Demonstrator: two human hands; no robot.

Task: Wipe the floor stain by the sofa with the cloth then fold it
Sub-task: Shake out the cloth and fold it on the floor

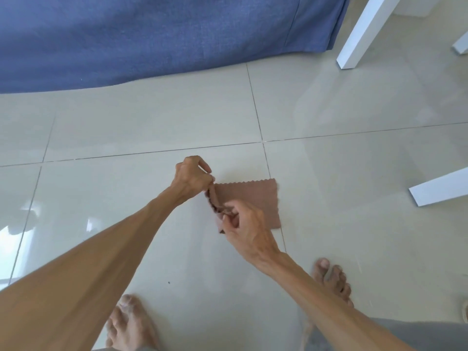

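A small brown cloth (255,198) with zigzag edges lies on the pale tiled floor (152,122) in front of the blue sofa (152,34). Its right part rests flat while its left edge is lifted off the tile. My left hand (192,177) pinches the far left corner of that edge. My right hand (243,224) pinches the near left corner, covering the cloth's lower left part. No stain stands out on the tiles around the cloth.
White table legs stand at the upper right (364,31) and right edge (440,187). My bare feet (131,323) (331,279) are planted just below the cloth. A tiny dark speck (169,282) lies between them.
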